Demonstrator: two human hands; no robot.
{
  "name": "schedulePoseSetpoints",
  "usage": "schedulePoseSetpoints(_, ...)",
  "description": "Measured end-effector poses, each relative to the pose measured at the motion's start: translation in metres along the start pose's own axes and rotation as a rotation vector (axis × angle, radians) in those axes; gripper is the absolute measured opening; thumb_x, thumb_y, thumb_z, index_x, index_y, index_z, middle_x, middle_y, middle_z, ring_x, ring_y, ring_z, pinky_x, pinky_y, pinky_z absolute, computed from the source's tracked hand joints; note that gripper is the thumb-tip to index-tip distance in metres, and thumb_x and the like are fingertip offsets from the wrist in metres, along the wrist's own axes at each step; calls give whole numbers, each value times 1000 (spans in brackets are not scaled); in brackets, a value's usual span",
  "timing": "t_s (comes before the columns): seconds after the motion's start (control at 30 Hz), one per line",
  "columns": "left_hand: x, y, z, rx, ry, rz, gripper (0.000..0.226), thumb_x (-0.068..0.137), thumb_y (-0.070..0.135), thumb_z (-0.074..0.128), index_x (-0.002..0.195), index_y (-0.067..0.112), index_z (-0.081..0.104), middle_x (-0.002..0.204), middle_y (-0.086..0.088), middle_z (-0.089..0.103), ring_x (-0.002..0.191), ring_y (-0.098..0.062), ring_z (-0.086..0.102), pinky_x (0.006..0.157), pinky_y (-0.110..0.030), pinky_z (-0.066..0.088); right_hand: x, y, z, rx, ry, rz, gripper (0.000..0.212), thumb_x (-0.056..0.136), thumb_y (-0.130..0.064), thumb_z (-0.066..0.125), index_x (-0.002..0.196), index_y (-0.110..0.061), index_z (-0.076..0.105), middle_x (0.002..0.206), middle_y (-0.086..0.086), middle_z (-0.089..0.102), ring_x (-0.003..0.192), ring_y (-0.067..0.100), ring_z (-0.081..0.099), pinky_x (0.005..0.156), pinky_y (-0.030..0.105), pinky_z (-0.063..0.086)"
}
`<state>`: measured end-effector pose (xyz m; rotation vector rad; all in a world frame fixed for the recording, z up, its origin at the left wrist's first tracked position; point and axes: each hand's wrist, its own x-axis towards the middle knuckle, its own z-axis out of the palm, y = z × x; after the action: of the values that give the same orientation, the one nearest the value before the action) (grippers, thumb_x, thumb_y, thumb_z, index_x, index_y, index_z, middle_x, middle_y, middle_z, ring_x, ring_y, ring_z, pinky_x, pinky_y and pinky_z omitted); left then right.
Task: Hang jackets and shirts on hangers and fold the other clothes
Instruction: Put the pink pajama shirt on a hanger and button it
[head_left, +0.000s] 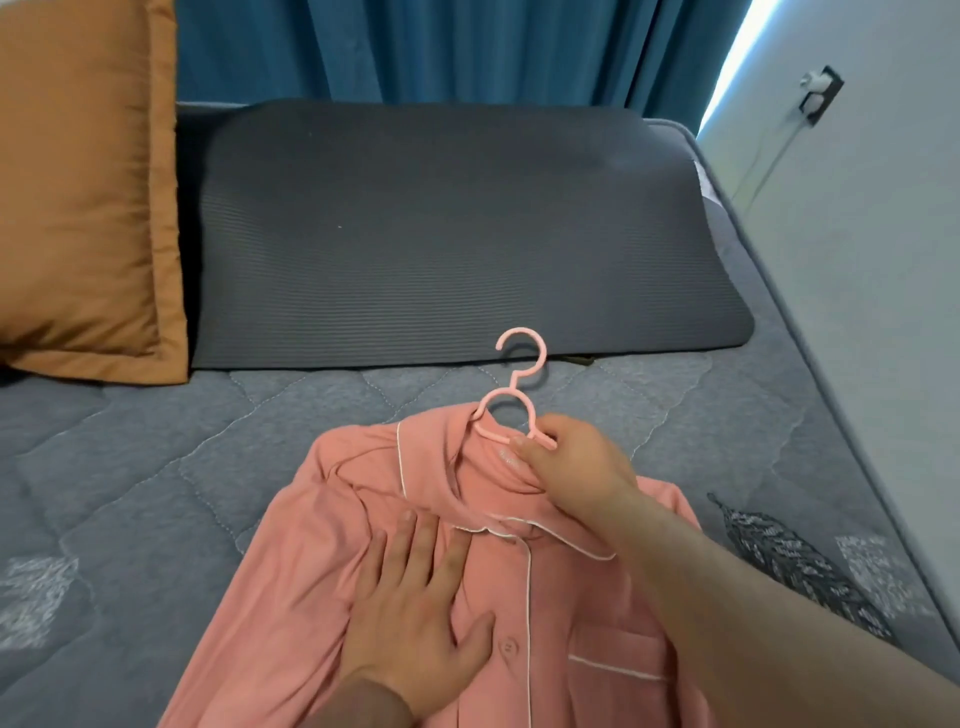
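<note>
Shirt (426, 597), pink, lower centre on bed (156, 467): right hand (576, 467) pinches hanger (514, 400) at collar; left hand (415, 613) presses flat, fingers spread. Seat both shoulders evenly.

Seen from above: salmon-pink button-up pyjama shirt with white piping (545, 597) spread on a grey quilted bed (156, 457). Left hand (415, 623) pressing flat on the shirt front, fingers straight. Right hand (576, 462) pinching the shoulder bar of a pink plastic hanger (514, 389) at the collar. Behind, dark grey ribbed pillow (441, 234) and orange satin cushion (83, 182).
</note>
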<state>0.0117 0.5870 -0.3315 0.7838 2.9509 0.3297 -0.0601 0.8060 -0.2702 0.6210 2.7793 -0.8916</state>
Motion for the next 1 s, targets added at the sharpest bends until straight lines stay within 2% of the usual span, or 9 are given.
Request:
schedulePoseSetpoints(0.23, -1, 10, -15, 27, 99, -13, 62, 68, 66, 50, 118, 32, 63, 128, -6, 61, 123, -35, 50, 109, -51, 27, -112, -3, -27, 126, -15, -210, 31, 87, -37, 60, 60, -24, 53, 47, -5, 43, 47, 6, 40, 51, 31, 34)
schedulePoseSetpoints(0.33, -20, 13, -34, 31, 24, 36, 58, 74, 64, 44, 117, 31, 65, 127, -5, 60, 120, -32, 50, 106, -49, 32, -172, -9, -53, -35, 0, -300, 40, 90, -31, 58, 57, -13, 45, 50, 2, 40, 49, 11, 36, 51, 32, 30)
schedulePoseSetpoints(0.43, -81, 18, -57, -170, -34, 61, 67, 79, 60, 44, 132, 21, 56, 140, -7, 51, 130, -29, 46, 111, -40, 34, -220, -31, -97, -6, 132, -351, 41, 86, -30, 63, 49, -25, 44, 55, -1, 47, 62, 11, 47, 57, 28, 32)
schedulePoseSetpoints(0.5, -133, 19, -90, -331, 105, -85, 68, 79, 54, 47, 135, 16, 52, 144, -9, 46, 135, -27, 40, 113, -33, 28, -252, -55, -134, 0, 174, -387, 42, 84, -29, 67, 49, -33, 46, 61, -5, 48, 70, 7, 49, 60, 21, 33)
schedulePoseSetpoints(0.6, -176, 10, -176, -422, 452, -341, 77, 74, 51, 60, 136, 7, 47, 134, -15, 47, 128, -32, 40, 106, -42, 30, -304, -103, -205, 45, 202, -416, 34, 84, -29, 69, 53, -35, 58, 70, -3, 51, 76, 5, 52, 64, 17, 34)
schedulePoseSetpoints(0.7, -194, 4, -279, -462, 456, -583, 88, 68, 43, 80, 138, 6, 42, 130, -17, 48, 124, -36, 41, 104, -49, 35, -359, -159, -286, 39, 218, -471, 21, 85, -38, 66, 64, -37, 68, 78, 3, 56, 79, 7, 56, 70, 18, 39)
schedulePoseSetpoints(0.8, -196, 15, -361, -597, 323, -488, 58, 72, 56, 65, 122, 26, 58, 115, -5, 65, 110, -29, 60, 85, -40, 49, -414, -216, -371, 41, 241, -527, 14, 78, -48, 60, 68, -55, 67, 84, 2, 63, 84, 10, 60, 78, 23, 44)
schedulePoseSetpoints(0.9, -200, 43, -449, -667, 270, -506, 59, 75, 73, 40, 109, 32, 66, 101, -3, 69, 99, -27, 64, 78, -34, 49, -470, -255, -447, 85, 262, -567, 9, 77, -52, 60, 76, -56, 68, 84, -12, 68, 84, 0, 61, 72, 11, 41)
schedulePoseSetpoints(1.0, -219, 68, -549, -733, 527, -175, 33, 95, 54, 35, 109, 40, 61, 93, 6, 66, 89, -16, 62, 74, -36, 47, -519, -287, -515, 152, 254, -537, 14, 89, -27, 66, 86, -39, 73, 84, -16, 73, 85, 9, 67, 77, 22, 49)
